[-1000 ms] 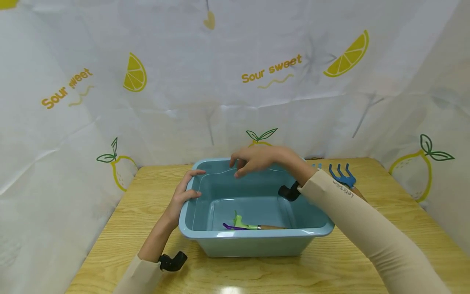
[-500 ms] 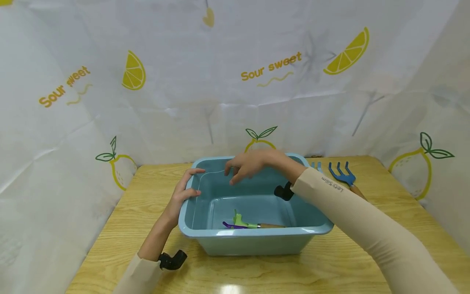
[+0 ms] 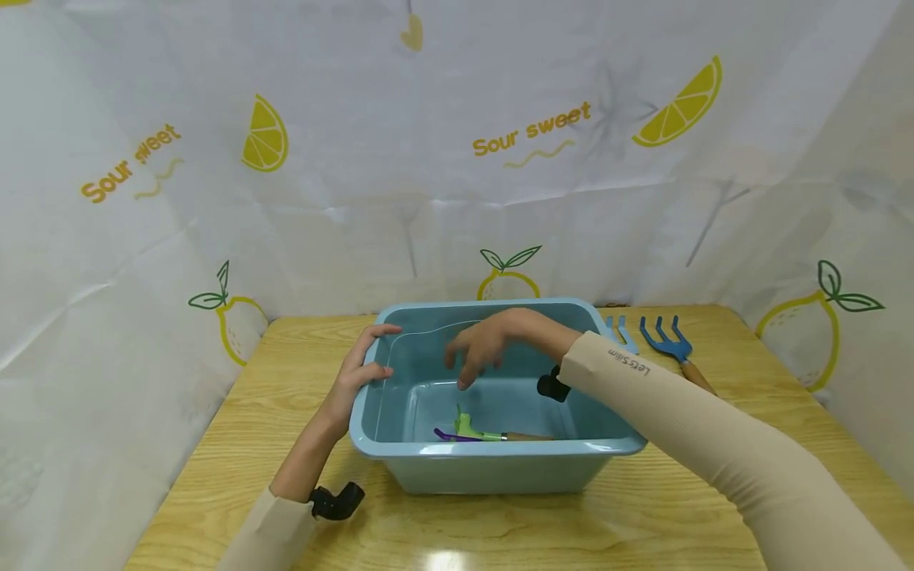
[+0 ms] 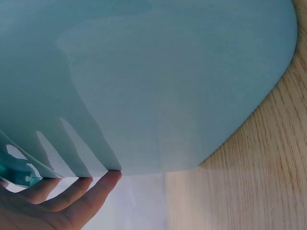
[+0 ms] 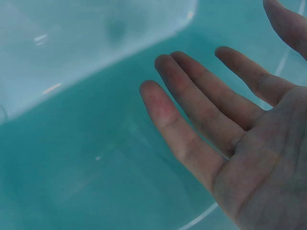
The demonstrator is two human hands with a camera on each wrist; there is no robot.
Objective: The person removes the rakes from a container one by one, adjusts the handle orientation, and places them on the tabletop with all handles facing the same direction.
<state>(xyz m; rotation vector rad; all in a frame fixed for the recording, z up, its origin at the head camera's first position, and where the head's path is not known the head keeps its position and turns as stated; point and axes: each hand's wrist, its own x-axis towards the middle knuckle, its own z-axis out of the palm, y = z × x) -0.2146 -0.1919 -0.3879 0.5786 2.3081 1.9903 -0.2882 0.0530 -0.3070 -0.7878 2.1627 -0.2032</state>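
A blue plastic basin (image 3: 500, 450) stands on the wooden table. My left hand (image 3: 351, 379) grips its left rim, with thumb and forefinger over the edge; in the left wrist view, fingertips (image 4: 113, 175) touch the outer wall. Inside the basin, my right hand (image 3: 484, 342) hovers with nothing in it; the right wrist view shows its fingers (image 5: 184, 127) spread and apart from the walls. Near the basin's front wall lie a light green tool (image 3: 467, 428) with a wooden handle and a purple piece (image 3: 447, 435), both partly hidden by the front rim.
Right of the basin lies a dark blue hand rake (image 3: 670, 346) with a wooden handle, partly covered by the right sleeve (image 3: 685, 420). Beside it a light blue fork (image 3: 626, 337) is partly hidden. A white lemon-print cloth (image 3: 343, 238) hangs behind the table.
My right hand has moved down from the back rim into the basin, its fingers spreading. More of the light blue fork shows. The left hand keeps its hold on the rim.
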